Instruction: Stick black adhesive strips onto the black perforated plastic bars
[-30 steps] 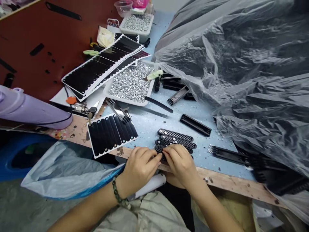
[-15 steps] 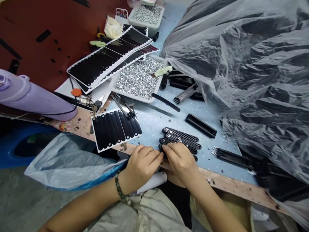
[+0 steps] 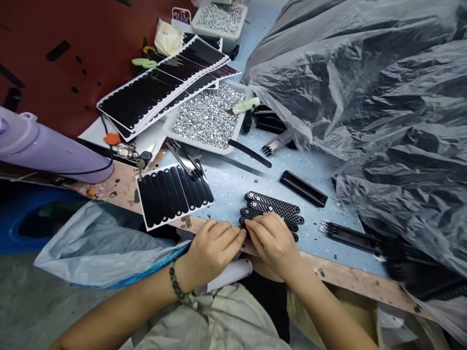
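Several black textured strips (image 3: 275, 200) lie side by side near the table's front edge, small silvery washer-like pieces on some of them. My left hand (image 3: 214, 247), with a beaded bracelet at the wrist, is closed, its fingertips at the left end of the nearest strips. My right hand (image 3: 273, 241) bends over the same strips from the right, thumb and fingers pinched together. The fingertips of both hands almost meet, and whatever is between them is hidden. Behind the strips lies a black channel-shaped piece (image 3: 303, 188); another black piece (image 3: 352, 237) is to the right.
A tray of small metal parts (image 3: 207, 119) stands behind, with black sticker sheets (image 3: 146, 99) leaning over it. Another sticker sheet (image 3: 175, 197) lies left, near keys (image 3: 140, 165) and a purple bottle (image 3: 54, 146). Plastic sheeting (image 3: 365, 87) covers the right side. A plastic bag (image 3: 102, 248) hangs below the edge.
Both hands stay at the near end of the strips, with only slight finger movement. The view has shifted a little; nothing on the table has visibly moved.
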Tool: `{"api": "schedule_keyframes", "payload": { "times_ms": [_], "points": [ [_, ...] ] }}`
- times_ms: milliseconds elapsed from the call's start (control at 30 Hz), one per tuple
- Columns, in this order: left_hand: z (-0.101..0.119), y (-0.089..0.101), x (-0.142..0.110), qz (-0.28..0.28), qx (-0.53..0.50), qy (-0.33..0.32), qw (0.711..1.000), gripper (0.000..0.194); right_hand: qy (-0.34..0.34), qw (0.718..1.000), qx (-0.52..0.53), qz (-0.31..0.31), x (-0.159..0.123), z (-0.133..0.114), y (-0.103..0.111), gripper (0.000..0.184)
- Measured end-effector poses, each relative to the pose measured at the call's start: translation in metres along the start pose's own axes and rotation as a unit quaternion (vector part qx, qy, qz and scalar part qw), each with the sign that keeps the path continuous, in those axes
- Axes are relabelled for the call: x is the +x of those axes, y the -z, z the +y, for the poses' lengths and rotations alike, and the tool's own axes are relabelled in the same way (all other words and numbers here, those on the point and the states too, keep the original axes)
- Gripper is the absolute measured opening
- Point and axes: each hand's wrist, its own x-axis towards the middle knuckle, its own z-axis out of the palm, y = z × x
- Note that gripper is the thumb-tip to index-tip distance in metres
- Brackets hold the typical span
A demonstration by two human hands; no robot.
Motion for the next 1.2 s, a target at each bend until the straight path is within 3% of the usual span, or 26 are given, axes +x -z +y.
{"api": "schedule_keyframes", "payload": {
  "times_ms": [233,533,667,833,900,967,1067,1200],
  "points": [
    [-0.005,-0.002,-0.012,-0.027,-0.013,-0.016,0.999,0.031,-0.038,0.999,0.0,0.022,0.006,-0.004,-0.003,0.008],
    [0.001,-0.004,-0.012,-0.01,-0.04,0.03,0.999,0.032,0.071,0.994,-0.077,-0.03,-0.004,0.0,0.006,0.028],
    [0.001,-0.006,-0.007,-0.003,-0.103,0.108,0.989,0.036,0.038,0.997,-0.061,-0.018,-0.001,-0.005,0.005,0.026],
    [-0.002,-0.007,-0.004,-0.008,-0.143,0.171,0.975,0.066,-0.018,0.998,-0.037,0.037,-0.005,-0.004,0.02,0.033],
    [-0.005,-0.005,0.001,0.004,-0.148,0.157,0.976,0.063,-0.089,0.991,-0.042,0.094,-0.013,0.002,0.033,0.032],
    [-0.009,-0.002,0.011,0.014,-0.146,0.127,0.981,0.047,-0.15,0.979,-0.05,0.125,-0.022,0.008,0.043,0.028],
    [-0.013,-0.001,0.039,0.004,-0.131,0.072,0.989,0.03,-0.167,0.979,-0.046,0.103,-0.028,0.014,0.044,0.025],
    [-0.013,-0.011,0.076,-0.041,-0.09,0.006,0.995,0.021,-0.171,0.981,-0.056,0.075,-0.018,0.016,0.025,0.016]
  ]
}}
